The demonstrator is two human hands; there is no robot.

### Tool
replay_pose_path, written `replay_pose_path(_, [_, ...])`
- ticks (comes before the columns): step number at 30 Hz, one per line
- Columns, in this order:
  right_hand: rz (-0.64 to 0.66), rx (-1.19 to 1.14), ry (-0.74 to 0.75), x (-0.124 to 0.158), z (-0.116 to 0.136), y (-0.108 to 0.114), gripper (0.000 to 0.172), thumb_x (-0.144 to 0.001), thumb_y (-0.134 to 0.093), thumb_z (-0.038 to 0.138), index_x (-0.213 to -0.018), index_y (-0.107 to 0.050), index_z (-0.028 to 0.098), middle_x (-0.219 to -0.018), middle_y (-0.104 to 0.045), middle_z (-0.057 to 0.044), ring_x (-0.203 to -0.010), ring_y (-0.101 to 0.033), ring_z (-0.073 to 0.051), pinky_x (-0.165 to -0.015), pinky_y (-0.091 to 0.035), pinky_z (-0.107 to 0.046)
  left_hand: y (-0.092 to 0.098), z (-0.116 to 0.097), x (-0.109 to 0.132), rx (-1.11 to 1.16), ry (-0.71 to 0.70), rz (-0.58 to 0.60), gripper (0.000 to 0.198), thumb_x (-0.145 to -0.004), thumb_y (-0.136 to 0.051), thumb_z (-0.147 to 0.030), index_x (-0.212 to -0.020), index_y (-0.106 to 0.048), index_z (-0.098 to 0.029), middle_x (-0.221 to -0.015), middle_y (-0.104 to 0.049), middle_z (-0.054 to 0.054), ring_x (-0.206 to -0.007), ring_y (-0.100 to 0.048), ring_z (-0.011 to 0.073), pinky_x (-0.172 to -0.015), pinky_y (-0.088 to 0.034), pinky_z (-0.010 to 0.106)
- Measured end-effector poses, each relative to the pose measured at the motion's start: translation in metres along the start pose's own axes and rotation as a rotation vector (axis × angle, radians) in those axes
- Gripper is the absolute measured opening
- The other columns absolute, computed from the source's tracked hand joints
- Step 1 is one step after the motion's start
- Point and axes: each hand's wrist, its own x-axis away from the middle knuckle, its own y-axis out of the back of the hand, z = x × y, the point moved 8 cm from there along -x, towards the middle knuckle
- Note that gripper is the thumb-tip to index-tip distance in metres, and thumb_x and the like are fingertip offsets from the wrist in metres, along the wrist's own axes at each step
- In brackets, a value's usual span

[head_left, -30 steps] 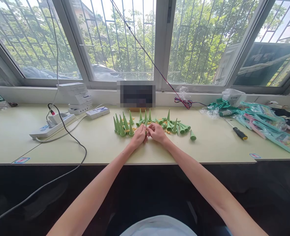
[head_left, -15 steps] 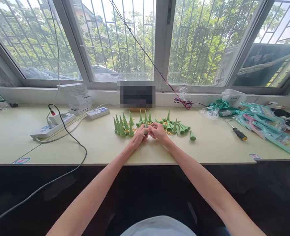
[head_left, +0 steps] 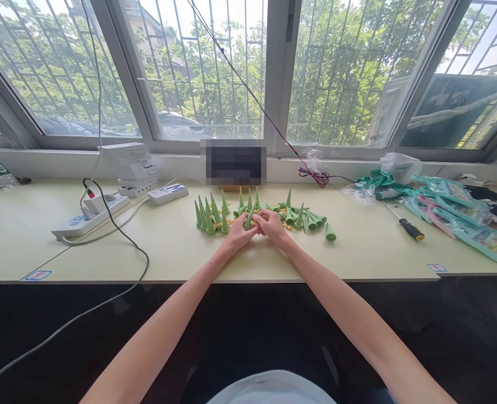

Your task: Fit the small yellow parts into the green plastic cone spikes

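Observation:
A green cone (head_left: 249,217) is in my left hand (head_left: 239,233), its tip leaning to the right. My right hand (head_left: 271,225) meets the left at the cone's base, its fingers pinched together; anything small between them is too hidden to make out. Left of my hands, several green cones (head_left: 210,223) stand upright. Others stand just behind my hands. To the right, more cones (head_left: 312,223) lie on their sides in a pile, with small yellow pieces (head_left: 289,227) among them. One cone (head_left: 330,232) lies apart at the pile's right.
On the left of the table (head_left: 173,264) are a power strip (head_left: 78,223), a black cable and white boxes (head_left: 137,168). A blurred dark box (head_left: 235,164) stands at the back. A screwdriver (head_left: 411,229) and teal packages (head_left: 475,224) lie right.
The held cone has gone from nearly upright to leaning right. My left fingers have shifted and opened around it; my right hand has hardly moved.

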Motion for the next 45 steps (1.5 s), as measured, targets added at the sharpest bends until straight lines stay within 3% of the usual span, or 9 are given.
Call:
replay_pose_path(8, [0.028,-0.005,0.008,0.001,0.001,-0.002,0.019,-0.08,-0.058,0.03,-0.066,-0.051,0.02,-0.045,-0.05,0.005,-0.04,-0.044,-0.009,-0.042,-0.036,-0.021,-0.002,-0.004,0.001,-0.069,-0.002,0.022,0.02,-0.074,-0.068,-0.032,-0.083,-0.058,-0.018,-0.072,-0.056,0.0,-0.062,-0.051,0.0127,-0.057,-0.041,0.025])
replay_pose_path(16, [0.059,-0.015,0.007,0.0,-0.003,-0.005,0.012,-0.078,-0.057,0.027,-0.069,-0.053,0.019,-0.047,-0.052,0.004,-0.04,-0.045,-0.009,-0.041,-0.036,-0.021,-0.001,-0.009,0.001,-0.15,-0.055,-0.004,0.012,-0.076,-0.062,-0.027,-0.083,-0.058,-0.018,-0.077,-0.062,0.001,-0.074,-0.057,0.0168,-0.069,-0.044,0.028])
replay_pose_path(38, [0.142,-0.139,-0.05,-0.003,-0.012,-0.014,0.007,-0.078,-0.057,0.021,-0.072,-0.056,0.017,-0.052,-0.055,0.003,-0.038,-0.045,-0.008,-0.038,-0.035,-0.022,0.003,-0.009,-0.002,-0.319,-0.122,-0.088,0.016,-0.073,-0.063,-0.028,-0.069,-0.05,-0.019,-0.063,-0.054,0.0,-0.057,-0.05,0.0137,-0.054,-0.038,0.027])
replay_pose_path(45, [0.126,-0.073,-0.003,-0.003,-0.008,-0.012,0.008,-0.077,-0.057,0.023,-0.07,-0.055,0.018,-0.049,-0.053,0.004,-0.037,-0.045,-0.008,-0.038,-0.035,-0.022,0.003,-0.012,-0.001,-0.3,-0.156,-0.097,0.013,-0.073,-0.06,-0.025,-0.068,-0.05,-0.019,-0.064,-0.055,0.0,-0.06,-0.052,0.0137,-0.056,-0.04,0.026])
